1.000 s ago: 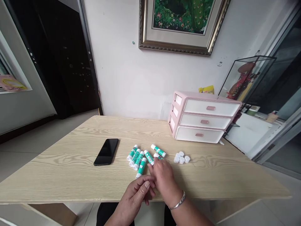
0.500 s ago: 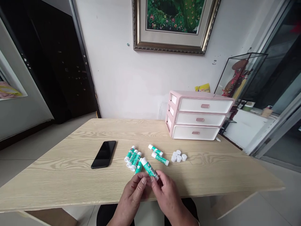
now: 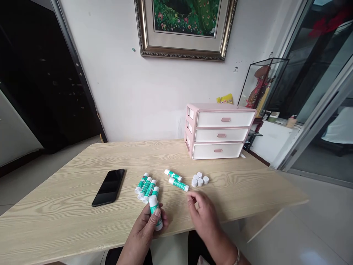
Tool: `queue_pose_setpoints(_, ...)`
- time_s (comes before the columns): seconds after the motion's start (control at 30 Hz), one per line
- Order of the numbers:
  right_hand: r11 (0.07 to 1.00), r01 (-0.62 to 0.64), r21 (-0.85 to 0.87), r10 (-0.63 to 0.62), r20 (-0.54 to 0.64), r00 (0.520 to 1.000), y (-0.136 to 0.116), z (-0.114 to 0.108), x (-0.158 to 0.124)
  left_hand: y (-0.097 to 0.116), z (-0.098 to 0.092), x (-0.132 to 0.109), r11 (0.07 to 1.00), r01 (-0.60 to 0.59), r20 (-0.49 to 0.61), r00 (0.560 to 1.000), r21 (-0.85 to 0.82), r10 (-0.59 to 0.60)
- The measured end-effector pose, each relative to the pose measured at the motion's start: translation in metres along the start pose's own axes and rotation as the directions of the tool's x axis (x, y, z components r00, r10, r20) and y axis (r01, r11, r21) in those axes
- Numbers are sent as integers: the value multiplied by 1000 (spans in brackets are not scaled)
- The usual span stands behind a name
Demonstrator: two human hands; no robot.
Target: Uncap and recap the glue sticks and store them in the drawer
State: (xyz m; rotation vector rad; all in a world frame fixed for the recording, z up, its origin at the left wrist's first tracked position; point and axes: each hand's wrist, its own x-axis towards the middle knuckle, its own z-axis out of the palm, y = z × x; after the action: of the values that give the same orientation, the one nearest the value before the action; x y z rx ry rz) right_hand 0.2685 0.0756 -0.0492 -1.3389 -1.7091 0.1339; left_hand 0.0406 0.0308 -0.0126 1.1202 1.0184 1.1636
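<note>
My left hand is closed round a glue stick with a green label, held tilted above the near edge of the table. Its white end points up and away from me. Off to the right, my right hand hovers over the table, fingers loosely curled, a gap between thumb and forefinger and nothing visible in it. Just beyond that hand lie several white caps in a cluster. Two glue sticks lie left of the caps. Several more glue sticks lie side by side beyond my left hand.
A black phone lies on the left of the wooden table. At the back right stands a pink and white drawer unit, with a yellow packet behind its top. A framed picture hangs on the wall.
My right hand has let go of the glue stick and moved right, towards the caps. The stick stays in my left hand, now turned more upright. The view has shifted right.
</note>
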Motion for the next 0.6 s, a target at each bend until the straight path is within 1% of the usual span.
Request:
queue_pose_setpoints(0.03,998,0,-66,-4,-48,999,9,-6,8,-2,0,1,999,28,17,999,-42,-27)
queue_pose_setpoints(0.1,982,9,-191,-27,-90,996,21,-15,23,-6,0,5,992,71,53,996,-100,-66)
queue_pose_setpoints(0.17,956,23,-293,-46,-73,996,28,-20,33,-9,1,8,989,89,82,993,-121,-80)
queue_pose_setpoints(0.27,923,46,-383,-49,3,999,35,-18,39,-10,5,12,988,96,101,991,-123,-84)
queue_pose_setpoints(0.37,904,66,-422,-48,54,997,41,-11,40,-8,7,14,991,93,102,991,-96,-83)
queue_pose_setpoints(0.47,899,73,-432,-46,73,996,45,-8,42,-7,6,15,993,95,134,987,-76,-84)
queue_pose_setpoints(0.6,912,44,-408,-12,81,997,44,-9,44,-8,1,16,989,109,180,980,-97,-90)
